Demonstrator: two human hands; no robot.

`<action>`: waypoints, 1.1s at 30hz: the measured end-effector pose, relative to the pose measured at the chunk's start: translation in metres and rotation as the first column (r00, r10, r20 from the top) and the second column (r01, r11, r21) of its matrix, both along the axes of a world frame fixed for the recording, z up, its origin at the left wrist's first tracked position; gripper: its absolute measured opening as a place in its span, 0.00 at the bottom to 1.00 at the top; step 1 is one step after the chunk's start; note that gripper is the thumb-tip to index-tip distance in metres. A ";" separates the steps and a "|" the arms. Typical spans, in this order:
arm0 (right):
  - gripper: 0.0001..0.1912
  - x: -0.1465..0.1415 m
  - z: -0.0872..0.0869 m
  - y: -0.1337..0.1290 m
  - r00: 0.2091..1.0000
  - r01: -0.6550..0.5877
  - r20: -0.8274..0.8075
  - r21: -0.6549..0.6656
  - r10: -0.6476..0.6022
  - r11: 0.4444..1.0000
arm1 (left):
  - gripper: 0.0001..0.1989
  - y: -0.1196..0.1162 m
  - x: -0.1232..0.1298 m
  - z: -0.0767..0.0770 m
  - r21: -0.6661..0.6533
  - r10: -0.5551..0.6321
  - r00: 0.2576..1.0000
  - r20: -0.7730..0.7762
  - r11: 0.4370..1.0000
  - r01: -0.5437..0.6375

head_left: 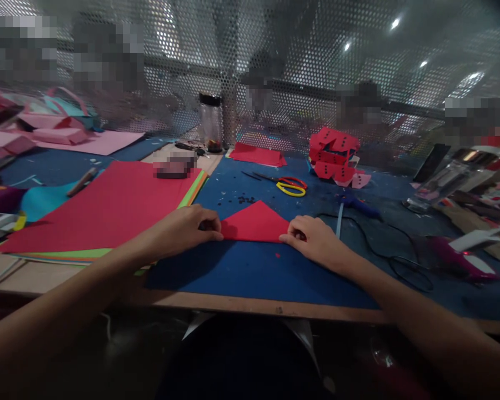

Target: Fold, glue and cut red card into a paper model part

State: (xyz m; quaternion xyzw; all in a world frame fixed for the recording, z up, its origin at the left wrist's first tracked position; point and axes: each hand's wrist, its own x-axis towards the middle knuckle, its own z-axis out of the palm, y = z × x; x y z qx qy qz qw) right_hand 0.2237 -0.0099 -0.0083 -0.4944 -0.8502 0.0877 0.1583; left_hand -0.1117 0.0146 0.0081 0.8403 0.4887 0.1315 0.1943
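Observation:
A red sheet of paper [256, 223], folded into a triangle, lies on the blue table mat [250, 269] with its peak pointing away from me. My left hand [198, 225] pinches its left corner, fingers curled and thumb on the lower edge. At the opposite corner my right hand [306, 233] grips the paper in the same way. Just beyond the peak are small black dots of paper [246, 199] and a pair of scissors [291, 185] with red and yellow handles.
Large red, green and orange sheets [95, 205] are stacked at the left, a blurred dark object [175, 165] on top. Behind stand a glass bottle [210, 122], red paper pieces [256, 154] and red paper boxes [335, 155]. A blue glue gun [360, 205] with a cable lies right.

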 end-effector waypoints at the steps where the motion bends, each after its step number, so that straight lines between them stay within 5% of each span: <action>1: 0.18 0.000 0.000 0.000 1.000 -0.002 -0.002 0.001 0.002 1.000 | 0.12 -0.001 0.000 0.000 0.011 0.004 1.000 -0.006 1.000 -0.004; 33: 0.16 0.003 0.014 -0.006 0.995 0.072 0.068 -0.038 -0.069 0.997 | 0.16 0.001 -0.001 0.004 -0.020 0.031 0.999 -0.015 0.999 -0.031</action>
